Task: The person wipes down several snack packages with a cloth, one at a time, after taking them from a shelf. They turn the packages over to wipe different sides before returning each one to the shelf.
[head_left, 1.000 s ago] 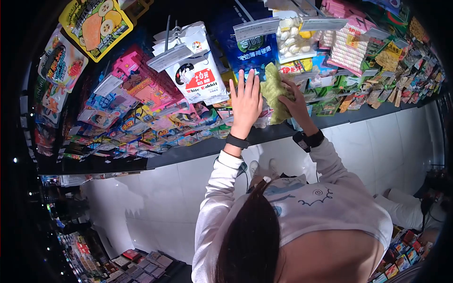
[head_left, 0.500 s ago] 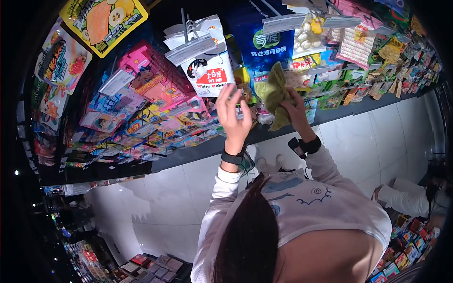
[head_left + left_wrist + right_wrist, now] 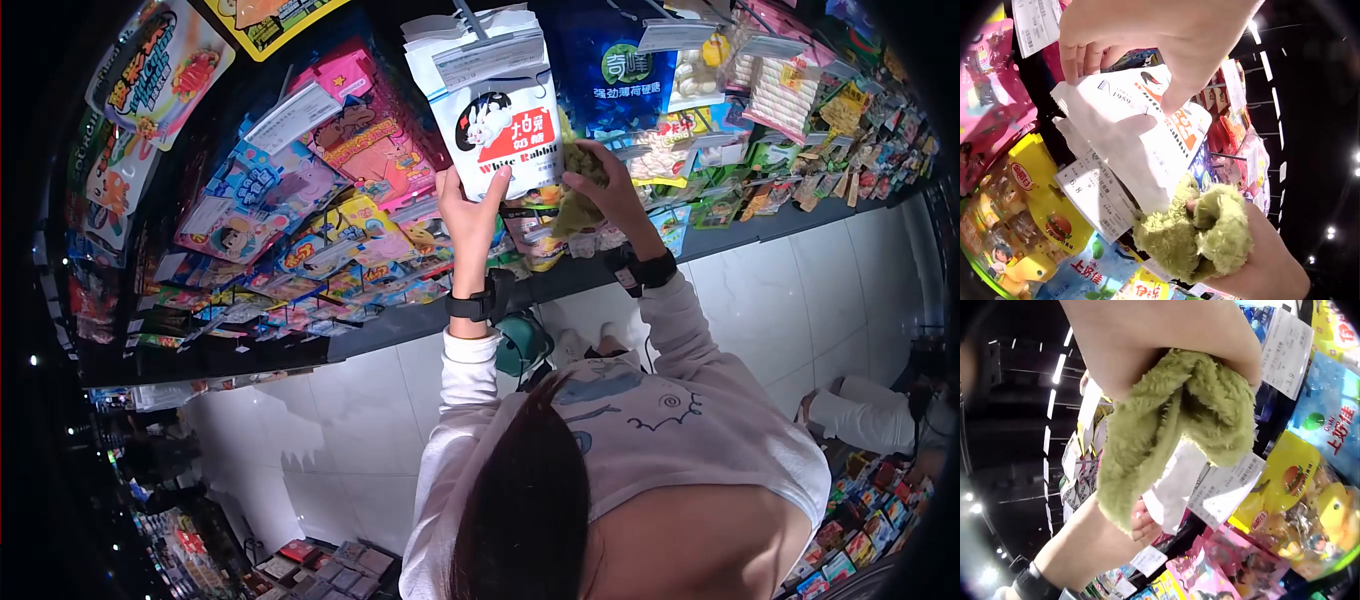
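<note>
Green cloth (image 3: pixel 1129 447): 1, gripped in right hand (image 3: pixel 608 190); White Rabbit bag (image 3: pixel 515 125): 1, pinched in left hand (image 3: pixel 470 212).

Occlusions and cut-offs, candy rack (image 3: pixel 390 335)
Head view: left hand (image 3: pixel 468 217) has fingers mostly hidden behind White Rabbit bag (image 3: pixel 503 130); green plush cloth (image 3: pixel 573 218) partly covered by right hand (image 3: pixel 617 195); yellow bag (image 3: pixel 290 22) cropped by top edge; packets (image 3: pixel 858 120) toward rack's right end too small to read.

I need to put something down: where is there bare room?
The tiled floor, between right sleeve, dark ledge and white trousers; also the floor left of the left sleeve, below that ledge. Hanging packets crowd around the left hand and right hand.
</note>
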A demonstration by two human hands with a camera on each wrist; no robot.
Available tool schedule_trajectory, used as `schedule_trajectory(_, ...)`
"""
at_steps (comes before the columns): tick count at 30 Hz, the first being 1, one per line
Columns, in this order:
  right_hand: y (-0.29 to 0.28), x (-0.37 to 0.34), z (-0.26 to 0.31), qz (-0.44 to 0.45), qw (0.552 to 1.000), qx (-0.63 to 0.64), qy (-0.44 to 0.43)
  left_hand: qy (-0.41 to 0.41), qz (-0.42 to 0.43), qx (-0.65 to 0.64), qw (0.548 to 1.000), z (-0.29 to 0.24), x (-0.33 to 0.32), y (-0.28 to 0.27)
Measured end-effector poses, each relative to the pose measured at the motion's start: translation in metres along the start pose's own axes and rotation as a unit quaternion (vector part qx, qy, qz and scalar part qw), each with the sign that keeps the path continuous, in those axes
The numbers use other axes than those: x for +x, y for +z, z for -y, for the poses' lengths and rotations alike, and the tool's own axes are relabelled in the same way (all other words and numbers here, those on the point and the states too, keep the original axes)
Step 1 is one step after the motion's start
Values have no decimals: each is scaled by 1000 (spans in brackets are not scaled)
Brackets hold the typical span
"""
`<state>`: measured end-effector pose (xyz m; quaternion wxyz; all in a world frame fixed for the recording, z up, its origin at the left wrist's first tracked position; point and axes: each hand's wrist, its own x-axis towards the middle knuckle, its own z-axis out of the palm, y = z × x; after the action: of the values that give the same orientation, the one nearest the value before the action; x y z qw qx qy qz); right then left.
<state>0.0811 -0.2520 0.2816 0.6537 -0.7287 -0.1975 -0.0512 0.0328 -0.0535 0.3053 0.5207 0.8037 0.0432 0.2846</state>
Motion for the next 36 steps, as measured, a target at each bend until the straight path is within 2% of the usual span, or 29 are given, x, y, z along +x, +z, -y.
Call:
schedule_trajectory(1,-1,0,3,3,1000,18,1,-20,15,-92,995,10,2,2)
schedule_trajectory(4,-1,-2,13,-8,996,89,5,-62,51,-251,965,-36,-4,-6)
schedule_trajectory(8,-6,-14,30,-25,988,135,76,-106,140,-302,937,-36,-7,-27)
schedule_trajectory(11,-3,-29,46,-55,996,54,36,-159,165,-344,910,-28,-18,-33)
schedule_trajectory(13,-1,-34,50,-58,995,74,33,-186,160,-405,881,-26,-24,-34)
schedule_trajectory(17,-3,-40,60,-61,996,66,12,-140,228,-395,879,-40,-30,-41)
schedule_trajectory(20,-4,-37,74,-45,993,108,31,-175,198,-358,895,-50,-32,-41)
schedule_trajectory(23,0,-42,71,-38,992,88,76,-212,170,-392,879,-42,-41,-37)
schedule_trajectory(25,0,-52,66,-17,990,117,76,-225,152,-380,884,-31,-57,-38)
schedule_trajectory(28,-6,-67,31,-27,993,21,-109,-234,139,-324,906,-18,-79,-47)
schedule_trajectory(30,-4,-70,38,-88,972,216,20,-240,138,-302,912,-1,-95,-51)
schedule_trajectory(31,-2,-67,47,-122,902,407,79,-236,133,-291,918,1,-100,-53)
schedule_trajectory(34,10,-68,60,-167,918,351,71,-224,125,-260,931,4,-110,-55)
schedule_trajectory(35,17,-70,50,-165,941,288,65,-210,129,-260,934,5,-112,-54)
schedule_trajectory(36,27,-72,42,-187,966,161,74,-182,146,-230,945,4,-114,-53)
